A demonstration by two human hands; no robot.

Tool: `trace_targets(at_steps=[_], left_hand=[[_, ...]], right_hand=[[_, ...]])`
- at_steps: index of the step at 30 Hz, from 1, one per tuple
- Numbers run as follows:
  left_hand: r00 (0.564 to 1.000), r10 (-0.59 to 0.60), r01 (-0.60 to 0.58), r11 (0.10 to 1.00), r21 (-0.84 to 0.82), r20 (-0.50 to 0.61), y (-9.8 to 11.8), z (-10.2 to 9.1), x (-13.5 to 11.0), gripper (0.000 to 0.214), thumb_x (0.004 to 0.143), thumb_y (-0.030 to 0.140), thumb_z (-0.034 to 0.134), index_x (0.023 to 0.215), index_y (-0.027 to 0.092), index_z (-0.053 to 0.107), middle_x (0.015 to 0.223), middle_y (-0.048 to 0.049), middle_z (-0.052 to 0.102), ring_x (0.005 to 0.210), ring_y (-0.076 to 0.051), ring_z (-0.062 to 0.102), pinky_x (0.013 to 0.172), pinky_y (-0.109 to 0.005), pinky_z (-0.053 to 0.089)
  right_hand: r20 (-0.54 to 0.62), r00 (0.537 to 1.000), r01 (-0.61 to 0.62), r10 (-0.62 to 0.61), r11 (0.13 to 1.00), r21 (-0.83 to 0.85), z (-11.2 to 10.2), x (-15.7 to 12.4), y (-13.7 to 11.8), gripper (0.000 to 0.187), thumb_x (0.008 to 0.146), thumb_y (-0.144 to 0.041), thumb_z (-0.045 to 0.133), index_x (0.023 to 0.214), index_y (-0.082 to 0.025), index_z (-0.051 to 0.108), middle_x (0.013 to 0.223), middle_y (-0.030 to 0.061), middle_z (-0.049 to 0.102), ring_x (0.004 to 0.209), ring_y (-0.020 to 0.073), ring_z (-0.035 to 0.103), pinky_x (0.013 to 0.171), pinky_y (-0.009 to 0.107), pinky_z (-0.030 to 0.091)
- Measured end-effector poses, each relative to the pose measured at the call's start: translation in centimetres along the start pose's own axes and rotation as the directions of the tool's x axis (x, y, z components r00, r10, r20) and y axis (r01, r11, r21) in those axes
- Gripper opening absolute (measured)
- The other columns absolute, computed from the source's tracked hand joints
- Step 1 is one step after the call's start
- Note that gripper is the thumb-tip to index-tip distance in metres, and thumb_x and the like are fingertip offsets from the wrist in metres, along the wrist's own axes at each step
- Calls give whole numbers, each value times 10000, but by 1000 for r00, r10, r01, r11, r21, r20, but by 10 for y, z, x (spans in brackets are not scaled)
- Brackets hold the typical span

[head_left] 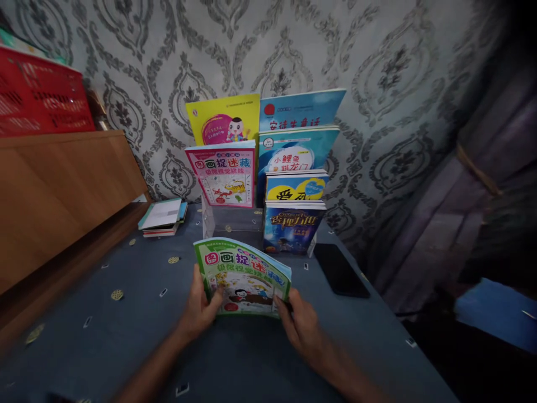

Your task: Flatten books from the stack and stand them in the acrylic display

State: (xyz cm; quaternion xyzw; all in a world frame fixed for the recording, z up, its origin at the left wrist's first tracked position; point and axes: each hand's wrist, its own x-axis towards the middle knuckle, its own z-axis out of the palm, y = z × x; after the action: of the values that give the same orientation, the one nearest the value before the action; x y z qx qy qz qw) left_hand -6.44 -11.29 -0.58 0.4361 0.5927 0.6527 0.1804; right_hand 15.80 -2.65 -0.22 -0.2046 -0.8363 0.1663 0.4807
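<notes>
A green children's book [243, 274] is held above the blue tablecloth [126, 330] in both hands. My left hand [200, 307] grips its lower left corner, thumb on the cover. Fingers of my right hand [302, 324] are closed on its lower right corner. Behind it stands a clear tiered book rack [226, 219] against the wall. A pink book [221, 174] and a yellow book [224, 120] fill its left column. Several blue books [293, 184] are stacked in its right column. The front left slot holds nothing.
A small pile of books [163, 217] lies on the table's far left. A black phone [340, 270] lies flat right of the rack. A wooden cabinet [54, 190] with a red crate [39, 98] on top stands at left. Dark curtains [461, 212] hang at right.
</notes>
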Motion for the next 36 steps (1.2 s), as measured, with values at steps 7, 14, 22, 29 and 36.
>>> trace_targets(at_steps=[7, 14, 22, 29, 36], left_hand=[[991, 53, -65, 994, 91, 124, 7, -4, 2, 558, 862, 381, 653, 1329, 183, 421, 1064, -89, 714, 1035, -250, 696, 923, -404, 581], [973, 104, -146, 969, 200, 204, 7, -13, -5, 449, 882, 382, 617, 1248, 199, 433, 1045, -86, 729, 957, -232, 704, 858, -386, 591], [980, 55, -126, 916, 382, 191, -2, -23, -10, 539, 838, 395, 649, 1269, 169, 417, 992, -104, 699, 977, -275, 685, 832, -403, 571], [980, 54, -129, 904, 408, 189, 7, -17, -2, 362, 841, 371, 614, 1111, 215, 430, 941, -65, 687, 885, -240, 696, 759, -363, 558], [968, -45, -95, 843, 529, 246, 17, -19, 22, 309, 815, 401, 580, 995, 252, 378, 753, 27, 623, 668, -202, 650, 571, -279, 438]], right_hand=[[6, 998, 61, -61, 996, -69, -2, 3, -5, 234, 1086, -286, 344, 1258, -238, 496, 664, -25, 602, 490, 178, 604, 475, 274, 487], [-28, 996, 85, -89, 989, -118, -2, -8, -7, 246, 1084, -298, 360, 1272, -226, 502, 625, -35, 572, 456, 171, 582, 446, 270, 468], [-56, 990, 118, -126, 983, -138, 2, -10, -8, 267, 1075, -286, 383, 1309, -209, 487, 725, 12, 675, 471, 171, 601, 486, 275, 512], [15, 996, 84, -82, 982, -169, 3, 0, -10, 277, 1065, -237, 371, 1314, -183, 478, 815, 62, 721, 578, 196, 677, 568, 292, 568], [30, 999, 31, -27, 990, -141, 10, 19, -4, 315, 1065, -245, 347, 1344, -165, 471, 964, 114, 760, 703, 212, 735, 654, 304, 603]])
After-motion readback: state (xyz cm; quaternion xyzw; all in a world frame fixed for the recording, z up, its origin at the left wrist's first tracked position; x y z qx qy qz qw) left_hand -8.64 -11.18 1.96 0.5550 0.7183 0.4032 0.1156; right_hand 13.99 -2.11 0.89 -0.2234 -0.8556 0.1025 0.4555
